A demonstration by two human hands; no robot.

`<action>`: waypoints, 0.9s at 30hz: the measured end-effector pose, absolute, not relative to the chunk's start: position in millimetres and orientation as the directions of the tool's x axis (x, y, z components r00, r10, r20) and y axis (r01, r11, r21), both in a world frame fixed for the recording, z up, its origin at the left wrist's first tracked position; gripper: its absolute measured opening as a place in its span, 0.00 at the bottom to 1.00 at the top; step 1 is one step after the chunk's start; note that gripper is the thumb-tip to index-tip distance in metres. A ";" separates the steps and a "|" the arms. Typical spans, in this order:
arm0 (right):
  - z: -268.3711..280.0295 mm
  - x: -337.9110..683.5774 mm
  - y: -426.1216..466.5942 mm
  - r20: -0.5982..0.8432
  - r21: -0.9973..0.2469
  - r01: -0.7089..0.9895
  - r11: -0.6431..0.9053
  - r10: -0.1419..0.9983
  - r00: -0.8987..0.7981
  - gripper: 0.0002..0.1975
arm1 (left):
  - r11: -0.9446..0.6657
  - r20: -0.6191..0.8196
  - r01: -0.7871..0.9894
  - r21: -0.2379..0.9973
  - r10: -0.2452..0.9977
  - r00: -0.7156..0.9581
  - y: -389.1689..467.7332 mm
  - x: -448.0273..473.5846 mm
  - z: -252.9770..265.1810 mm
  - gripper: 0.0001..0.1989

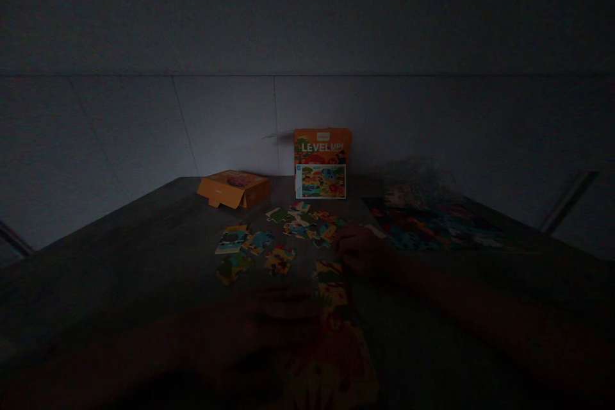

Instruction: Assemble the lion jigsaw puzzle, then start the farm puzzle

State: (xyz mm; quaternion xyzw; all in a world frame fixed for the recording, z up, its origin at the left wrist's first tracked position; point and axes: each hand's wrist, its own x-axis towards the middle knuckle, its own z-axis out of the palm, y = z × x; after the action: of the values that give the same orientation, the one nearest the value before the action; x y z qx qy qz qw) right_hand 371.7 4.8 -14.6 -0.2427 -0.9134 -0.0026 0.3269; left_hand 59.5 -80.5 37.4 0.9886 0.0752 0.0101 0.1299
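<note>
The scene is very dark. My left hand lies flat with its fingers stretched out, beside and partly over a joined strip of jigsaw puzzle in front of me. At the right edge of the loose pieces, my right hand has its fingers curled down; what they hold, if anything, is hidden. Just beyond its fingers lies a heap of loose puzzle pieces. Several more stand apart to the left, among them a blue-and-yellow piece, a green piece and an orange piece.
An orange "LEVEL UP!" box stands against the wall, with a picture card leaning on its front. An opened orange box lies at the back left. At the right are a dark colourful sheet and crumpled clear plastic.
</note>
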 end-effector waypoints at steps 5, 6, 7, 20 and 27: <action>-14.8 370.9 2.9 0.589 -0.108 0.495 0.862 0.457 -0.667 0.09 | -0.856 0.278 0.513 0.062 0.509 0.815 -65.7 50.3 19.1 0.22; -14.6 370.7 2.7 0.591 -0.096 0.505 0.858 0.457 -0.665 0.09 | -0.806 0.298 0.588 0.066 0.579 0.759 -61.2 49.1 16.0 0.20; -14.3 370.4 2.6 0.598 -0.086 0.513 0.854 0.456 -0.659 0.09 | -0.760 0.290 0.646 0.076 0.636 0.715 -56.6 48.2 13.2 0.19; -22.6 374.4 16.3 0.718 -0.239 0.838 0.491 0.670 -0.188 0.22 | -0.593 0.247 0.799 0.098 0.792 0.558 -33.4 43.2 -2.4 0.24; -19.4 371.7 14.8 0.418 -0.229 0.847 0.479 0.835 -0.359 0.22 | -0.641 0.298 0.760 0.109 0.750 0.590 -29.9 40.8 -6.0 0.23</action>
State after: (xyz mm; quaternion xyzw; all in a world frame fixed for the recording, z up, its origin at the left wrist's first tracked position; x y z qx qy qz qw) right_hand 371.7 14.8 -19.4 -0.5102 -0.8241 -0.0131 0.2457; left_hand 40.8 -29.9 -6.0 0.8916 0.4234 0.1598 -0.0150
